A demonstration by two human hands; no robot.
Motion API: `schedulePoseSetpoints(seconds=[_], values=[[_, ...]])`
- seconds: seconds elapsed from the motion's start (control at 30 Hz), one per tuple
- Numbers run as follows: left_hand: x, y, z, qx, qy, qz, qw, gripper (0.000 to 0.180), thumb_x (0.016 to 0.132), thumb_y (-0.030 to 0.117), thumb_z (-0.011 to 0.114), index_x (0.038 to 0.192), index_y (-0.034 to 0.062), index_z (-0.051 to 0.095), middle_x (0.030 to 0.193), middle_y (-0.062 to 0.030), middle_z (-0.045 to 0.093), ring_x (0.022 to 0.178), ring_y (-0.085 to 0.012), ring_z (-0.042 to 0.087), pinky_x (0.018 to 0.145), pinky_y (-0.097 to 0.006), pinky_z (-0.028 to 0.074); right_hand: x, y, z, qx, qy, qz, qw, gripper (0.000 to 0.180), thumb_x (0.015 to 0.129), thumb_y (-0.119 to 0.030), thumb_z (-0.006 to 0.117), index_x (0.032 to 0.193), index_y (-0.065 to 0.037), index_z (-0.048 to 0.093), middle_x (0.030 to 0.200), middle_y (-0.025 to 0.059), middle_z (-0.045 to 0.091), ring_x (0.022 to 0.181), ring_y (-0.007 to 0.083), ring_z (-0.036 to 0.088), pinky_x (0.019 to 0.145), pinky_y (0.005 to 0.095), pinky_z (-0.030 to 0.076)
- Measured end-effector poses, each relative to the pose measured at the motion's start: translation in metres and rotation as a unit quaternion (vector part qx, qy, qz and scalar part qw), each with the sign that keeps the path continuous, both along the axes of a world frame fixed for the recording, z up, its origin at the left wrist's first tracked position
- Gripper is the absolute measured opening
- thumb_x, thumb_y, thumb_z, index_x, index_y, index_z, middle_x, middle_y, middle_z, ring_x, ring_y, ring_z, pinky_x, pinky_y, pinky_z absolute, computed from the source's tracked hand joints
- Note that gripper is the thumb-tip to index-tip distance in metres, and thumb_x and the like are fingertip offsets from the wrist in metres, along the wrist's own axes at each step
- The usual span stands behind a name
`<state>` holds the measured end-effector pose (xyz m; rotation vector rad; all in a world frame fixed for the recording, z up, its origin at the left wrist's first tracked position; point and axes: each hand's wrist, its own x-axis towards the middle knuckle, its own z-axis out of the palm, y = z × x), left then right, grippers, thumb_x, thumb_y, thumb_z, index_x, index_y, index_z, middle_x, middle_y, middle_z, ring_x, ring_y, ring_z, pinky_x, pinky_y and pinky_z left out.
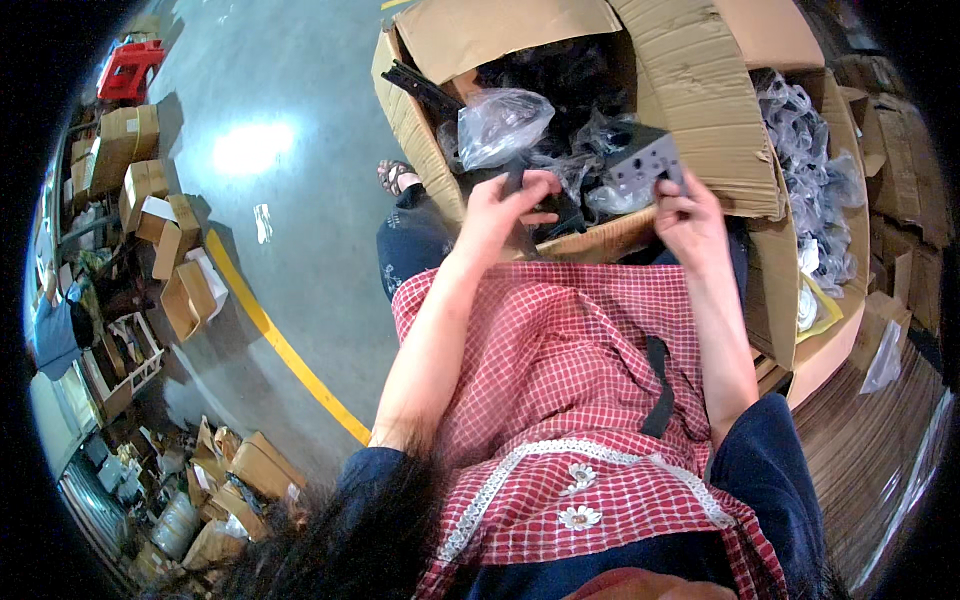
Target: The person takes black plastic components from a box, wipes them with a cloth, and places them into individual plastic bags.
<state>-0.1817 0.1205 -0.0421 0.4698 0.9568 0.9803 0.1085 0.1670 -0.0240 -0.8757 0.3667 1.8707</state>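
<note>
Over an open cardboard box (585, 243), my left hand (497, 215) is closed around a narrow black part (515, 180). A clear plastic bag (505, 128) covers or hangs at the part's upper end. My right hand (692, 222) pinches a grey block-like part with several round holes (643, 170) by its near right corner. The two hands are apart, both above the box's near edge. Inside the box lie black parts (545, 75) and crumpled clear bags, their exact kind hard to make out. A long black slotted strip (422, 88) leans out over the box's left corner.
To the right stands another cardboard box (815, 335) filled with clear-bagged parts (805, 180). Stacked cartons (905, 150) are beyond it. A yellow line (285, 345) crosses the grey floor at left, beside scattered cartons (185, 300) and a red plastic object (130, 70).
</note>
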Motion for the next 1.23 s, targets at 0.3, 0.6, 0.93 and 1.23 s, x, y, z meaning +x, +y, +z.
schedulePoseSetpoints(seconds=[0.3,0.6,0.93,1.23], values=[[-0.010,0.014,0.017,0.059,-0.216,0.014,0.975,0.113,0.075,0.090,0.041,0.140,-0.0015,0.047,0.130,-0.0247,0.059,0.122,-0.0384,0.059,0.096,-0.051,0.055,-0.016,0.002,0.133,0.245,-0.372,0.270,0.854,0.027,0.094,-0.012,0.062,0.117,0.004,0.067,0.079,0.0121,0.069,0.057,0.0118,0.062,0.040,0.0181,0.043],[-0.009,0.011,0.012,0.104,-0.133,0.045,0.985,0.089,0.088,0.071,0.053,0.137,-0.0024,0.050,0.122,-0.0226,0.064,0.115,-0.0326,0.063,0.098,-0.049,0.054,-0.037,-0.007,0.119,0.260,-0.372,0.349,0.820,0.024,0.093,-0.011,0.064,0.110,0.005,0.069,0.079,0.0101,0.069,0.056,0.0101,0.063,0.040,0.0185,0.044],[-0.004,0.013,0.021,-0.034,-0.429,-0.097,0.898,0.075,0.100,0.048,0.049,0.156,0.0068,0.022,0.142,-0.0232,0.048,0.124,-0.0471,0.052,0.074,-0.063,0.061,-0.053,0.012,0.097,0.339,-0.452,0.403,0.720,0.036,0.089,-0.015,0.067,0.123,-0.005,0.060,0.088,0.0038,0.068,0.068,0.0075,0.060,0.060,0.0235,0.051],[0.010,-0.004,-0.003,-0.193,-0.434,-0.120,0.872,0.051,0.105,0.042,0.041,0.150,0.0186,0.035,0.136,-0.0273,0.054,0.099,-0.0491,0.067,0.052,-0.054,0.062,-0.029,-0.014,0.052,0.441,-0.519,0.461,0.569,0.046,0.088,-0.019,0.071,0.130,-0.009,0.057,0.099,0.0100,0.073,0.098,0.0178,0.065,0.090,0.0329,0.050]])
